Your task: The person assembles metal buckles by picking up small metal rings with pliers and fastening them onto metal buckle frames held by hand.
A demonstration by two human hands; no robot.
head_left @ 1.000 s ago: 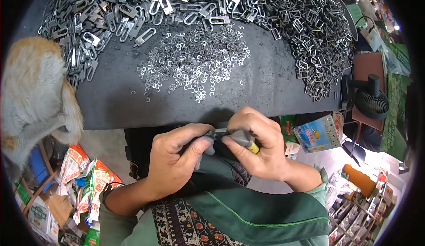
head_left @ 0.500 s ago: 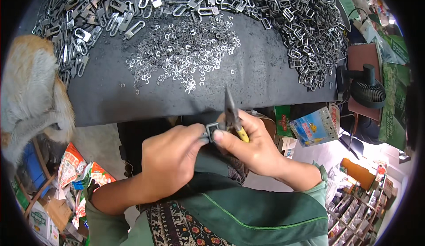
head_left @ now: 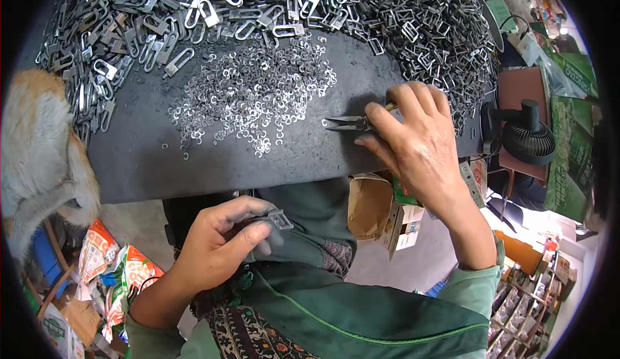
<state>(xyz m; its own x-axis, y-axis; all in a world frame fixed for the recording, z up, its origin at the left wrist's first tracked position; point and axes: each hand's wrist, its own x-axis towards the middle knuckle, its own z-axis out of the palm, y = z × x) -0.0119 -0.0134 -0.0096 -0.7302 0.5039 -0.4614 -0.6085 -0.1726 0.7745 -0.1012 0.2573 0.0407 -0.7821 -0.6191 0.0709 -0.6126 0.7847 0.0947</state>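
Over my lap, my left hand pinches a small metal piece with a rectangular frame end between thumb and fingers; the rest of it is hidden by them. My right hand is closed around a pair of pointed pliers above the table, most of the handles covered by the palm. The plier tips reach left to a lone C-shaped metal ring; whether they grip it I cannot tell. Just left of it spreads a heap of the same C-rings on the dark tabletop.
Long slotted metal clasps are piled at the far left, rectangular metal frames at the far right. An orange-and-white cat lies along the left edge. A small black fan stands right; an open cardboard box sits below the table edge.
My right hand has moved up and right with the pliers, away from the left hand, onto the table by the C-rings. My left hand has lowered slightly, still holding the metal piece.
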